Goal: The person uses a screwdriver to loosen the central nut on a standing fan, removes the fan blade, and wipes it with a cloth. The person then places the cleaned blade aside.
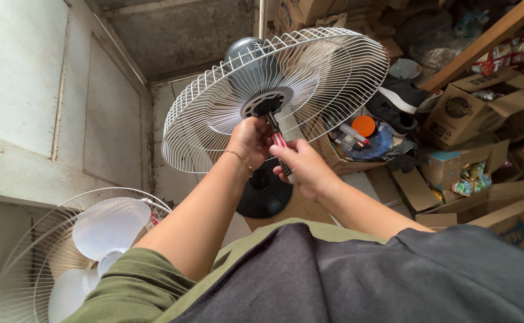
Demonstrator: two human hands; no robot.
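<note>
Hands meet in front of a white wire fan guard (310, 78) that sits tilted on a standing fan. The left hand (251, 139) is curled up tight by the dark middle hub (266, 104) of the guard, and I cannot tell what it pinches there. The right hand (305, 167) is wrapped around a screwdriver (279, 140) with a red and white handle, and its tip points up at the hub. The fan's round black base (264, 194) stands on the floor below. A second fan (88, 245) with white blades sits low on the left. Cardboard boxes (471, 113) and black shoes (396, 101) pile up on the right.
</note>
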